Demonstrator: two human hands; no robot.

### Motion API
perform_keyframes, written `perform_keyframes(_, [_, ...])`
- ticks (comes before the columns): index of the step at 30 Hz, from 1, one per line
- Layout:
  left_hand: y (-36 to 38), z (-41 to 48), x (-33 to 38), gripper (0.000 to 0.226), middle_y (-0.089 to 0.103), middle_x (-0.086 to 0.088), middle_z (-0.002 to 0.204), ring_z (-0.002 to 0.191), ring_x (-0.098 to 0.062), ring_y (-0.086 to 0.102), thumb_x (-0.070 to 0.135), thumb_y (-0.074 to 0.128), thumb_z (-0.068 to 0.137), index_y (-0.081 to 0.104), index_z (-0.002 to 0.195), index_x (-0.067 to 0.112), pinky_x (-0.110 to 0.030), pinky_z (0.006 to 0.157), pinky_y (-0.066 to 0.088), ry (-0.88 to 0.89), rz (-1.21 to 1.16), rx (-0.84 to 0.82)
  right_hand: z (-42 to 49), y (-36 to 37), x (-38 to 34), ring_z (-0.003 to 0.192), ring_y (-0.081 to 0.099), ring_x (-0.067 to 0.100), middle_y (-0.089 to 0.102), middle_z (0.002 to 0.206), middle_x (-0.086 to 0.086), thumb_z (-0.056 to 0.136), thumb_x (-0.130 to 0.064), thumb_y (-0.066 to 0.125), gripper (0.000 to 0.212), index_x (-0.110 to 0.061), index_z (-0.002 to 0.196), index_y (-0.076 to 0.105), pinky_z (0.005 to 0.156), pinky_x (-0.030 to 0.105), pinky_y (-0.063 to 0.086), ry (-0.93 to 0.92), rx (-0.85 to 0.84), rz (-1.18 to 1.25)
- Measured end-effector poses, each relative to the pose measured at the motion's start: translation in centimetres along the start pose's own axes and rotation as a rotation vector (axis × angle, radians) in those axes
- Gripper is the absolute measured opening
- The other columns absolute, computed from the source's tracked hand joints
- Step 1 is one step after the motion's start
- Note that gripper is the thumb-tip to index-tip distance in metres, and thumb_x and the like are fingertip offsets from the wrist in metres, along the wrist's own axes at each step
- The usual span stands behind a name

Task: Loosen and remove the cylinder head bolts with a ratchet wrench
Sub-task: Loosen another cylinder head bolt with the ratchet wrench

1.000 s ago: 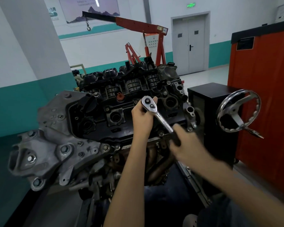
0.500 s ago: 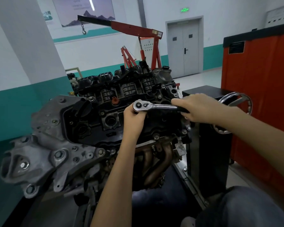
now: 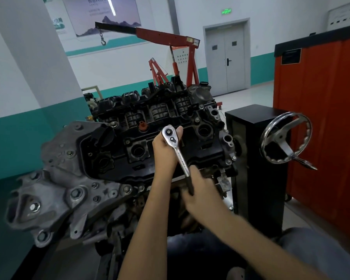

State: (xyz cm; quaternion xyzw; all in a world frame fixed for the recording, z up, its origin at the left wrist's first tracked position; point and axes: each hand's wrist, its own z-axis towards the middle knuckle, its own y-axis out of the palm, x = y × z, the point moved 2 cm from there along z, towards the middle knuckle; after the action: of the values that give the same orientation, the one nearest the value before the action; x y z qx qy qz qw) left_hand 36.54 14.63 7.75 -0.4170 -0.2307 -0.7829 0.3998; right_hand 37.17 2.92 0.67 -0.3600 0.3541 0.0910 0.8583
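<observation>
The ratchet (image 3: 180, 156) sits on the engine (image 3: 117, 158), with its head over a bolt near the middle of the black cover and its handle pointing down toward the person. The left hand (image 3: 164, 156) holds the head: the fingers are curled under it and the thumb lies beside it. I think this is to keep the socket straight and pressed on the bolt, so that it does not slip off. The right hand (image 3: 202, 197) is closed around the dark grip at the end of the handle, where the lever is longest and turning needs the least force. The bolt itself is hidden under the head and the left hand, so I cannot tell how far out it is.
</observation>
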Motion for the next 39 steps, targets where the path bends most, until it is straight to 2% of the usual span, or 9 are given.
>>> perform_keyframes(4, [-0.1, 0.3, 0.5, 0.048, 0.042, 0.015, 0.055, 0.058, -0.004, 0.039, 0.011, 0.061, 0.092, 0.047, 0.052, 0.031, -0.018, 0.062, 0.036, 0.05, 0.065, -0.116, 4.3, -8.9, 3.1, 0.057, 0.056, 0.017, 0.052, 0.072, 0.001, 0.085, -0.011, 0.054, 0.028, -0.027, 0.103, 0.041, 0.047, 0.023, 0.038, -0.159, -0.232, -0.383])
perform_keyframes(9, [-0.8, 0.1, 0.7, 0.036, 0.05, 0.017, 0.056, 0.055, -0.001, 0.039, 0.004, 0.055, 0.091, 0.062, 0.069, 0.031, -0.013, 0.055, 0.034, 0.025, 0.053, -0.08, 10.8, -13.7, 1.3, 0.07, 0.054, 0.02, 0.052, 0.079, -0.002, 0.09, -0.019, 0.055, 0.03, -0.023, 0.116, 0.041, 0.057, 0.028, 0.037, -0.491, -0.192, -0.937])
perform_keyframes(14, [-0.2, -0.4, 0.2, 0.022, 0.061, -0.001, 0.064, 0.061, -0.015, 0.05, 0.009, 0.059, 0.094, 0.063, 0.072, 0.006, -0.011, 0.062, 0.039, 0.01, 0.011, 0.031, 4.7, -9.2, 2.1, 0.069, 0.059, 0.025, 0.047, 0.071, -0.004, 0.086, -0.017, 0.056, 0.023, -0.025, 0.096, 0.037, 0.052, 0.024, 0.033, -0.246, -0.054, -0.599])
perform_keyframes(21, [0.2, -0.2, 0.2, 0.047, 0.025, 0.014, 0.052, 0.052, -0.004, 0.024, 0.015, 0.065, 0.092, 0.028, 0.063, 0.019, -0.017, 0.052, 0.028, -0.034, -0.033, 0.065, -0.7, 2.4, -2.0, 0.05, 0.048, 0.004, 0.045, 0.063, -0.007, 0.084, -0.007, 0.052, 0.024, -0.019, 0.097, 0.036, 0.045, 0.015, 0.036, 0.074, 0.042, 0.178])
perform_keyframes(26, [-0.3, 0.4, 0.1, 0.05, 0.038, 0.018, 0.048, 0.052, 0.001, 0.035, 0.014, 0.063, 0.092, 0.043, 0.05, 0.029, -0.013, 0.056, 0.034, -0.019, 0.048, -0.074, 1.9, -5.6, 1.6, 0.054, 0.055, 0.019, 0.054, 0.07, 0.004, 0.082, -0.007, 0.055, 0.028, -0.025, 0.101, 0.043, 0.047, 0.031, 0.043, -0.047, -0.185, -0.135])
perform_keyframes(29, [-0.4, 0.4, 0.5, 0.046, 0.048, 0.015, 0.055, 0.06, -0.004, 0.042, 0.008, 0.056, 0.092, 0.059, 0.054, 0.034, -0.017, 0.061, 0.037, 0.033, 0.109, -0.148, 6.7, -12.0, 2.4, 0.058, 0.053, 0.011, 0.055, 0.076, -0.002, 0.088, -0.014, 0.057, 0.027, -0.032, 0.097, 0.039, 0.049, 0.018, 0.036, -0.234, -0.295, -0.628])
perform_keyframes(32, [-0.7, 0.2, 0.7, 0.042, 0.042, 0.014, 0.052, 0.053, -0.001, 0.034, 0.011, 0.055, 0.091, 0.062, 0.057, 0.035, -0.012, 0.051, 0.032, 0.034, 0.101, -0.121, 10.2, -13.8, 1.1, 0.064, 0.046, 0.013, 0.048, 0.073, -0.006, 0.09, -0.019, 0.055, 0.02, -0.023, 0.108, 0.045, 0.054, 0.022, 0.029, -0.445, -0.219, -0.915])
perform_keyframes(36, [-0.4, -0.2, 0.1, 0.035, 0.054, 0.009, 0.065, 0.065, -0.005, 0.047, 0.005, 0.054, 0.093, 0.061, 0.067, 0.028, -0.018, 0.062, 0.038, 0.038, 0.078, -0.04, 6.8, -10.9, 2.2, 0.061, 0.046, 0.012, 0.042, 0.069, -0.01, 0.088, -0.018, 0.056, 0.023, -0.026, 0.106, 0.044, 0.048, 0.017, 0.025, -0.286, -0.097, -0.755])
perform_keyframes(39, [0.3, -0.3, 0.0, 0.042, 0.048, 0.019, 0.051, 0.057, 0.002, 0.042, 0.01, 0.06, 0.094, 0.047, 0.058, 0.029, -0.016, 0.06, 0.035, 0.021, 0.036, 0.008, 1.8, -6.1, 2.3, 0.055, 0.052, 0.018, 0.045, 0.06, -0.005, 0.082, -0.012, 0.057, 0.031, -0.029, 0.084, 0.031, 0.047, 0.027, 0.036, -0.086, -0.004, -0.277])
